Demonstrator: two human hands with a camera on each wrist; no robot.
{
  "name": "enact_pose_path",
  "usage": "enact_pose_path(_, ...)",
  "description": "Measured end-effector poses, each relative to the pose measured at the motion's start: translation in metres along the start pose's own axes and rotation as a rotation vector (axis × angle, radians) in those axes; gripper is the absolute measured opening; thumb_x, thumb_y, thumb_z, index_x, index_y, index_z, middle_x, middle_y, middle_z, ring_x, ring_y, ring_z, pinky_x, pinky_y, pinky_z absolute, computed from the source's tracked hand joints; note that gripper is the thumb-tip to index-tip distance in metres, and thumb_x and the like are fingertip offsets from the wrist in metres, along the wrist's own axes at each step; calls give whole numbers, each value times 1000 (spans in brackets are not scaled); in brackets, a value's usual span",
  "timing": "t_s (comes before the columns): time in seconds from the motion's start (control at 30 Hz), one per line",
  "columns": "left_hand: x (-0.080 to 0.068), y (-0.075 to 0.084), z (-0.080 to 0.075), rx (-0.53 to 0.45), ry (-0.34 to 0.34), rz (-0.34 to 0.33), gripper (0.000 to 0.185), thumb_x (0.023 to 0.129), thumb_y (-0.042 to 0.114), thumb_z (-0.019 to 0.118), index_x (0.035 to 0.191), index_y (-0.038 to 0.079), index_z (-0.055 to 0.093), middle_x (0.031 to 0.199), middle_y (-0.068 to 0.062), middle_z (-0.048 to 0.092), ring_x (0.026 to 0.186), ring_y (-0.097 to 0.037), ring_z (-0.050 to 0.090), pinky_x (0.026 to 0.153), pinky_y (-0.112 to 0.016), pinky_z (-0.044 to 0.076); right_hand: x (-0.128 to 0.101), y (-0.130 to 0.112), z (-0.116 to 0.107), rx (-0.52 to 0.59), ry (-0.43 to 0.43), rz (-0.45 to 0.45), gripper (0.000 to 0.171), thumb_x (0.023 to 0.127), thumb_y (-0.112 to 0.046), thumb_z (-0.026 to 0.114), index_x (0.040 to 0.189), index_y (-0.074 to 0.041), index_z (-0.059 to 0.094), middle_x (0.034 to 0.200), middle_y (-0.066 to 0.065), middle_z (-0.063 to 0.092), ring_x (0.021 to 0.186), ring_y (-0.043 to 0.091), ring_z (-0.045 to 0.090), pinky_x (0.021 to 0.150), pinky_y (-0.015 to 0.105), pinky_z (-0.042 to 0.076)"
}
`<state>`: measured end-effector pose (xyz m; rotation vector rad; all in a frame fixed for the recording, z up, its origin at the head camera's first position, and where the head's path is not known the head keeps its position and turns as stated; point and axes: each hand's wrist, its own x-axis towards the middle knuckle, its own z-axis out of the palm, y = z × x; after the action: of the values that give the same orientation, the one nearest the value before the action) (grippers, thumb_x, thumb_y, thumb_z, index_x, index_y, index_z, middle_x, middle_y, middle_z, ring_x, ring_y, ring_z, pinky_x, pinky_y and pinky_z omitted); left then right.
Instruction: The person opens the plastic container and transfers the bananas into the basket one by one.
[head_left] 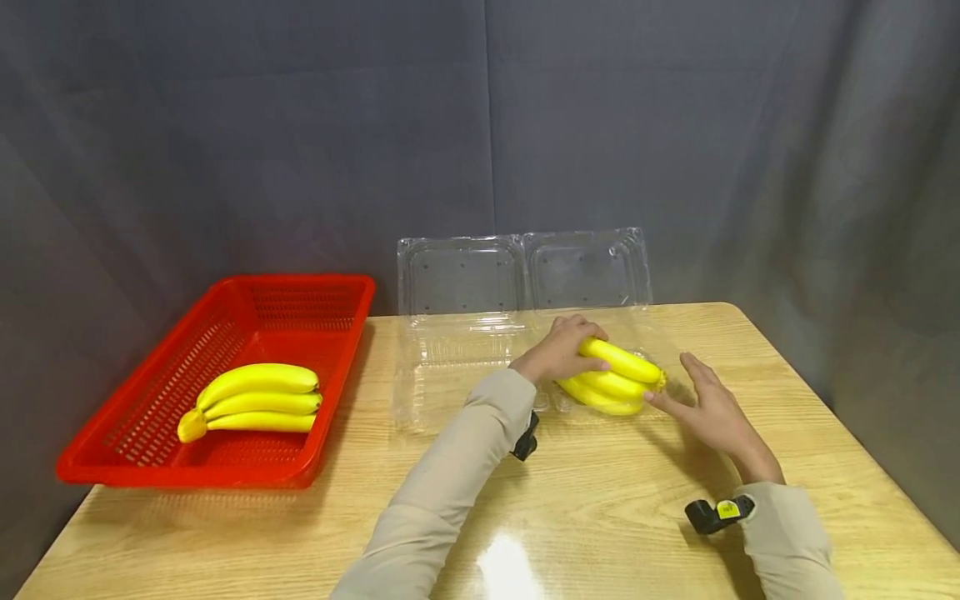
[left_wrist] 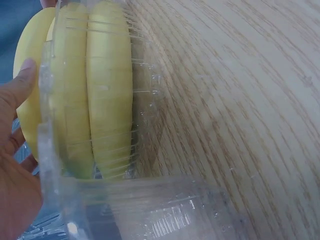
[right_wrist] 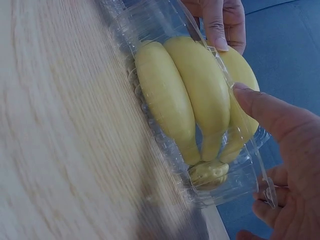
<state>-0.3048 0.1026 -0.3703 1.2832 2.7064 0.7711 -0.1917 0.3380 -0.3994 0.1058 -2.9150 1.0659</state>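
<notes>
Bananas going into the box
Left hand grips the banana bunch in the clear clamshell; right hand open beside; lid unshut, second bunch waits.

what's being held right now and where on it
The left hand grips the banana bunch in the clear clamshell at its upper, blunt end. The right hand only touches the stem end with straight fingers.

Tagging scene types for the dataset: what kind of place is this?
Probably a staged recording setup, not a kitchen: a bare wooden table against a grey curtain backdrop, with only a red basket, banana bunches and a clear clamshell container.
</notes>
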Motion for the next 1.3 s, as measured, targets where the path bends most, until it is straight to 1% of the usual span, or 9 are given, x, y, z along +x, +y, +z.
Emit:
enact_pose_path(0.13,0,-2,1,8,6,24,43,93,28,66,130,8,58,131,-4,56,122,-19,43,104,-25,23,1,0,0,-5,-12,8,103,90,-54,60,152,4,1,155,32,1,138,54,6,103,71,14)
enact_pose_path(0.27,-1,-4,3,-9,21,37,42,92,26,67,128,6,59,129,-5,58,120,-19,45,106,-25,23,2,-1,0,1,-19,10,103,90,-52,61,152,5,2,155,32,2,138,54,5,103,70,14)
enact_pose_path(0.57,-2,-3,2,-46,60,20,39,91,24,69,125,7,62,126,-4,60,119,-18,49,108,-24,24,1,-4,-1,4,-24,14,103,90,-52,62,151,6,3,155,32,3,138,53,6,104,70,14)
enact_pose_path(0.67,-2,-3,3,-69,83,26,36,90,23,69,122,6,63,123,-5,62,118,-18,51,106,-23,27,0,-3,-1,5,-30,17,104,90,-53,62,151,6,3,155,32,2,138,53,5,104,70,13)
enact_pose_path(0.93,-1,-1,0,-112,146,9,34,89,21,71,118,6,65,120,-5,64,114,-17,54,101,-20,33,-2,-5,-2,7,-34,7,104,89,-51,64,151,7,4,154,33,3,138,54,6,103,70,14)
enact_pose_path(1.13,0,2,-5,-192,203,9,36,87,20,73,118,5,65,117,-5,65,108,-14,56,94,-17,37,-2,-4,-4,-11,-34,3,107,87,-51,67,151,8,5,153,35,4,137,56,8,102,71,16)
enact_pose_path(1.2,0,4,-7,-201,215,7,37,86,21,73,119,6,65,117,-5,65,107,-14,56,93,-17,38,-1,-3,-5,-17,-34,2,108,86,-52,67,150,9,4,153,35,4,137,56,8,102,71,16)
enact_pose_path(1.3,0,6,-11,-185,229,11,38,86,23,74,120,7,65,116,-4,65,106,-14,56,93,-18,37,-1,-2,-5,-26,-36,-2,108,86,-52,66,150,9,4,153,35,5,136,56,9,102,70,16)
